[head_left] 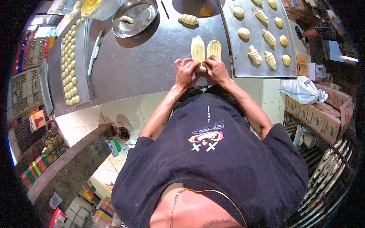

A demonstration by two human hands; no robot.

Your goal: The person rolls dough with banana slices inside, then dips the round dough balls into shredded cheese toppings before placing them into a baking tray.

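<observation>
A flat, pale strip of dough [197, 49] with lengthwise slits lies near the table's front edge. My left hand [186, 71] and my right hand [217, 70] come together at its near end, fingertips closed on the dough, where a small rolled lip shows between them. Just right of it, a second slit strip [214, 48] lies flat, its near end partly covered by my right hand. Farther off on the table sit a ridged, rolled-up dough piece [189, 19] and a yellow dough ball [206, 11].
At the right, a metal tray [240, 64] carries rolled pieces and round balls. A round metal pan [146, 28] holding one dough piece stands far left of my hands. Beyond a long pale tool [95, 53], another tray [84, 60] bears many small dough balls. Cardboard boxes [319, 119] are stacked at right.
</observation>
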